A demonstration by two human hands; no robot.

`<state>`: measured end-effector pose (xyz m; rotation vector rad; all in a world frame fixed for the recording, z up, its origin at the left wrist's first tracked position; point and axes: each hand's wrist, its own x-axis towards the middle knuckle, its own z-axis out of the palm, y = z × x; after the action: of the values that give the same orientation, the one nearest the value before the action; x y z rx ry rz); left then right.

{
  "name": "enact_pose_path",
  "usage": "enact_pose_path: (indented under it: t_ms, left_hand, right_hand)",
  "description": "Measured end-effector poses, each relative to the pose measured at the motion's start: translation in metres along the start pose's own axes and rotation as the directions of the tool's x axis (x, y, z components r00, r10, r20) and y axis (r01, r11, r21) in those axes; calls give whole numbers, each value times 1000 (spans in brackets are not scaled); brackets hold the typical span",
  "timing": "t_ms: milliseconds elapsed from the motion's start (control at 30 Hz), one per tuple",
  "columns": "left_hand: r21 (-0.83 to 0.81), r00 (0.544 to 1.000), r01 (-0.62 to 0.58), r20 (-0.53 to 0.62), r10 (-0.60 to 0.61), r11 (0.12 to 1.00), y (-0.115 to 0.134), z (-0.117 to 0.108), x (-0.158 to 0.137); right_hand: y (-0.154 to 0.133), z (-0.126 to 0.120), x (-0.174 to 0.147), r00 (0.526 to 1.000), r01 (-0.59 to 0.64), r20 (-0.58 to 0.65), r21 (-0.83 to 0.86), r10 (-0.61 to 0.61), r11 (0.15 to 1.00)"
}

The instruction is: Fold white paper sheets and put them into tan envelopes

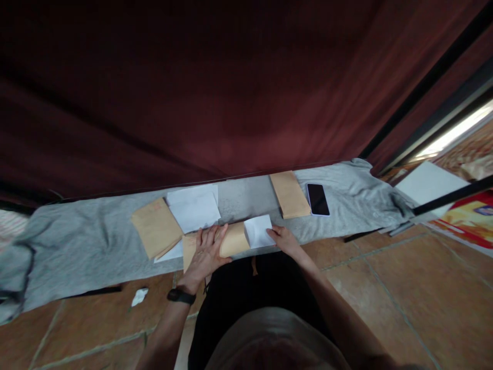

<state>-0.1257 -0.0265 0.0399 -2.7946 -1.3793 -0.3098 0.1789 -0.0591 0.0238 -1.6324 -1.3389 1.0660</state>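
A brown envelope [235,239] lies along the front edge of the cloth-covered surface. My left hand [207,252] rests on it with fingers spread, pressing from above. At the envelope's right end a folded white paper [259,231] sticks out, partly inside the opening; how far in it reaches is hidden. My right hand [282,238] pinches the right edge of this paper between thumb and fingers. Left of my left hand lies a stack of brown envelopes [157,227], with white sheets [194,208] behind and beside it.
Another pile of brown envelopes [289,194] sits at the back right, beside a dark-screened phone [318,199]. A grey cloth [84,241] covers the narrow surface. Behind it hangs a dark red curtain [215,103]. A crumpled white scrap [139,296] lies on the tiled floor.
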Motion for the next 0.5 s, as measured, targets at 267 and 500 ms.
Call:
enact_pose_path:
  t_ms: [267, 500]
  left_hand:
    - [-23, 1000, 2, 13, -2, 1000, 6, 3, 3]
    - [-45, 1000, 27, -5, -27, 999, 9, -1, 4]
  right_hand:
    - [-3, 19, 0, 995, -7, 95, 42, 3, 999]
    - [2, 16, 3, 998, -52, 32, 84, 49, 995]
